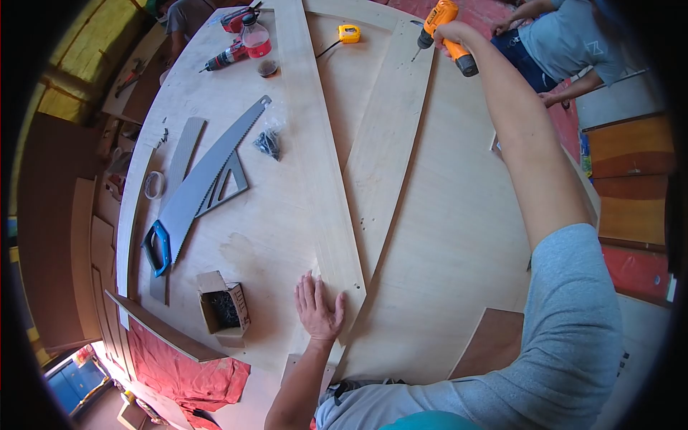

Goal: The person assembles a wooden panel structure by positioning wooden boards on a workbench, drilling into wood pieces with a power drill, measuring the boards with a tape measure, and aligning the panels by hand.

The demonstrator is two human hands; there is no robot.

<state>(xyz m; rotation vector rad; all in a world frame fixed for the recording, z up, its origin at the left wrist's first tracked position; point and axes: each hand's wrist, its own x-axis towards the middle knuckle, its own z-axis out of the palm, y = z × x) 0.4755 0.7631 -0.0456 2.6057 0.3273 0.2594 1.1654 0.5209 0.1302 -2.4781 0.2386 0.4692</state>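
My right hand (454, 37) is wrapped around the grip of an orange cordless drill (438, 14) at the far end of the table. Its bit points down at the tip of a wide wooden board (390, 107); whether it touches cannot be told. Nearer to me, my left hand (319, 308) lies flat, fingers extended, at the near end of a long plank (330, 172). The plank's near end overlaps the wide board, and together they make a narrow V. A small dark hole shows near the plank's end. Left of that hand stands an open cardboard box (212, 282) of dark screws.
A handsaw (208, 168), a set square (233, 183), a bag of screws (268, 143) and a tape roll (153, 185) lie on the left. Farther back are a red drill (228, 56), a bottle (255, 39) and a yellow tape measure (349, 34). A co-worker (573, 43) stands at right.
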